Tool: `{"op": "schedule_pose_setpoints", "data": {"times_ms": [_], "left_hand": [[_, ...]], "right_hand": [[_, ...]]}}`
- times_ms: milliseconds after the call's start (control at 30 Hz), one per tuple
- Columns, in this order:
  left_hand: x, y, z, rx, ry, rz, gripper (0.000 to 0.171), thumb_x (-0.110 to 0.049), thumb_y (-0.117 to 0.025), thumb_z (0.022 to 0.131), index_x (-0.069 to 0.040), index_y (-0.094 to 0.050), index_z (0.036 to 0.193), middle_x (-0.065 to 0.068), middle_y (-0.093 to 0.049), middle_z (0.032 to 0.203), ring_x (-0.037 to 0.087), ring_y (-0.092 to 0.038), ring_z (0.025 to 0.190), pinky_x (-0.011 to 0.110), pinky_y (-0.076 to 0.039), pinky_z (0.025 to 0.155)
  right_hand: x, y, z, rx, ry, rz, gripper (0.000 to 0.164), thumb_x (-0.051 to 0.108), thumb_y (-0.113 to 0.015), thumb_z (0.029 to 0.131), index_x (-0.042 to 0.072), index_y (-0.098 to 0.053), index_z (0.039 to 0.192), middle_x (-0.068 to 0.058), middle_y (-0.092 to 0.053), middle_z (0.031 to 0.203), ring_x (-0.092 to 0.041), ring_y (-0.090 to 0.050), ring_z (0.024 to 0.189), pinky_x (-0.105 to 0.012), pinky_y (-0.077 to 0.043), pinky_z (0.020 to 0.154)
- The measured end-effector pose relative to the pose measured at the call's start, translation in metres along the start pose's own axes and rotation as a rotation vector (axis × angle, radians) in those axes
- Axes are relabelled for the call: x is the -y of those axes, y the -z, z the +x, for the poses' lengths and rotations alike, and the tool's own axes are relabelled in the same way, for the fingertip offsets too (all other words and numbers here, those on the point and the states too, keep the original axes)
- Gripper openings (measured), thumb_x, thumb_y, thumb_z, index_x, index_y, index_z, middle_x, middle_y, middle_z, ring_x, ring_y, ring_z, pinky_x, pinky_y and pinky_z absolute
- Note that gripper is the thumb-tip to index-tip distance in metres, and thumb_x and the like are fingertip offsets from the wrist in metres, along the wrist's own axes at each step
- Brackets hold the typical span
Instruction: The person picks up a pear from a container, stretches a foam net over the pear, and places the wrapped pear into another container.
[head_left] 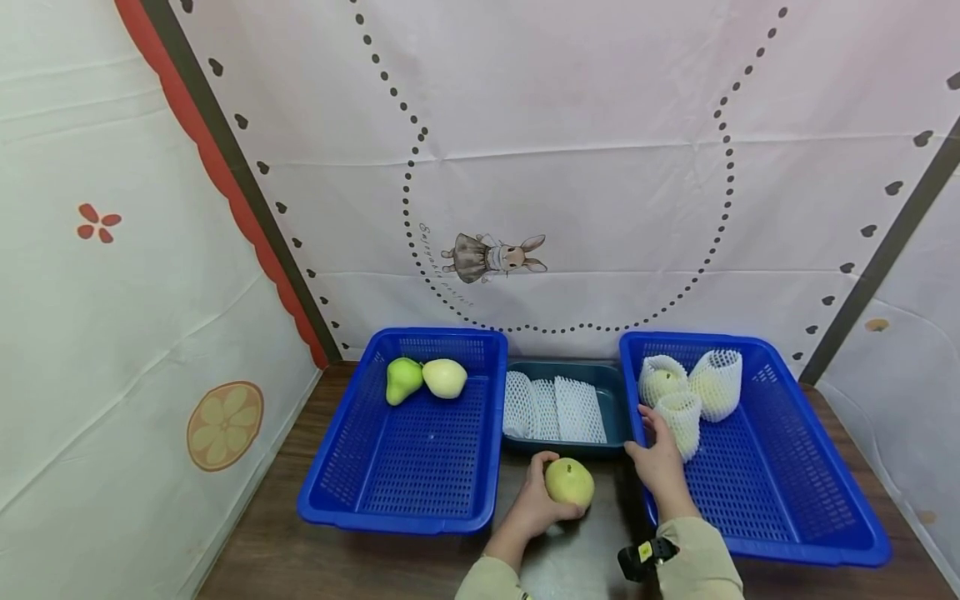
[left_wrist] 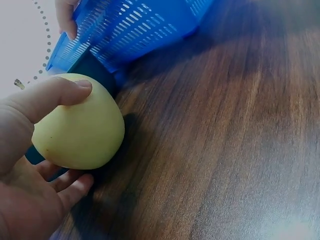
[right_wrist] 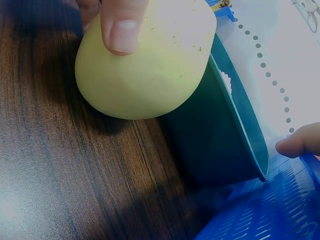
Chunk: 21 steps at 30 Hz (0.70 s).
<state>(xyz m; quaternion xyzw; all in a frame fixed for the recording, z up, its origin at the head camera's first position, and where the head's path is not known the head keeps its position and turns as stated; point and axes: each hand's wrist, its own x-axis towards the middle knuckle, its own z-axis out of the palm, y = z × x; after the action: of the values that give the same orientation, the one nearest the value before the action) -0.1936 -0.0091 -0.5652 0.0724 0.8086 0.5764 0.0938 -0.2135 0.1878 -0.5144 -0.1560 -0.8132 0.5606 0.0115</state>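
Observation:
My left hand (head_left: 542, 504) grips a round yellow-green apple (head_left: 569, 483) just above the table, in front of the small teal tray. In the left wrist view the thumb lies across the apple (left_wrist: 85, 127) and the fingers curve beneath it. At the left rim of the right blue basket (head_left: 810, 467) is my right hand (head_left: 662, 467), its thumb and fingers spread and holding nothing. Several pale fruits in white foam nets (head_left: 681, 421) sit inside that basket, close to the right fingers.
A second blue basket (head_left: 427, 467) on the left contains a green pear (head_left: 404, 380) and a pale yellow fruit (head_left: 445, 378). Between the baskets, the teal tray (head_left: 615, 408) holds several flat white foam nets (head_left: 577, 408). A printed cloth hangs behind.

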Motion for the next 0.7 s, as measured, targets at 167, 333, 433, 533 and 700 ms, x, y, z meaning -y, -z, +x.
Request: {"op": "schedule_pose_setpoints", "data": {"times_ms": [167, 333, 433, 533, 700], "left_hand": [[-0.027, 0.011, -0.009, 0.007, 0.07, 0.2, 0.096, -0.016, -0.087, 0.058, -0.008, -0.03, 0.135, 0.02, -0.04, 0.122, 0.039, -0.045, 0.109, 0.055, -0.04, 0.086], [-0.084, 0.048, -0.022, 0.01, 0.04, 0.419, 0.086, -0.037, -0.082, 0.066, -0.006, -0.039, 0.134, 0.021, -0.043, 0.125, 0.039, -0.044, 0.113, 0.055, -0.043, 0.083], [-0.089, 0.072, -0.02, -0.085, 0.007, 0.507, 0.075, -0.04, -0.076, 0.073, -0.007, -0.044, 0.132, 0.021, -0.041, 0.128, 0.037, -0.039, 0.117, 0.053, -0.042, 0.085], [-0.073, 0.088, -0.016, -0.149, 0.09, 0.56, 0.076, -0.036, -0.074, 0.077, -0.003, -0.039, 0.136, 0.025, -0.041, 0.129, 0.041, -0.039, 0.118, 0.055, -0.04, 0.088], [-0.049, 0.097, -0.013, -0.032, 0.235, 0.52, 0.07, -0.025, -0.067, 0.083, 0.001, -0.033, 0.139, 0.028, -0.051, 0.123, 0.041, -0.051, 0.107, 0.056, -0.041, 0.085]], "right_hand": [[0.003, -0.002, -0.001, 0.004, -0.002, 0.0, 0.059, -0.004, -0.05, 0.088, 0.008, -0.028, 0.142, -0.025, -0.026, 0.143, -0.043, -0.024, 0.13, -0.057, -0.026, 0.101], [0.005, -0.004, 0.0, 0.008, 0.008, -0.006, 0.059, -0.004, -0.05, 0.088, 0.007, -0.027, 0.142, -0.026, -0.026, 0.142, -0.043, -0.025, 0.13, -0.058, -0.025, 0.101], [0.005, -0.004, 0.001, 0.003, 0.027, -0.023, 0.059, -0.003, -0.05, 0.087, 0.005, -0.028, 0.141, -0.027, -0.028, 0.141, -0.044, -0.025, 0.129, -0.058, -0.025, 0.101], [0.006, -0.003, 0.002, -0.001, 0.031, -0.044, 0.06, -0.004, -0.051, 0.087, 0.005, -0.028, 0.141, -0.028, -0.028, 0.141, -0.044, -0.026, 0.129, -0.058, -0.025, 0.101], [0.013, 0.001, -0.002, 0.017, 0.025, -0.18, 0.061, -0.001, -0.055, 0.086, 0.003, -0.029, 0.141, -0.029, -0.032, 0.139, -0.045, -0.031, 0.125, -0.058, -0.03, 0.097]]}}
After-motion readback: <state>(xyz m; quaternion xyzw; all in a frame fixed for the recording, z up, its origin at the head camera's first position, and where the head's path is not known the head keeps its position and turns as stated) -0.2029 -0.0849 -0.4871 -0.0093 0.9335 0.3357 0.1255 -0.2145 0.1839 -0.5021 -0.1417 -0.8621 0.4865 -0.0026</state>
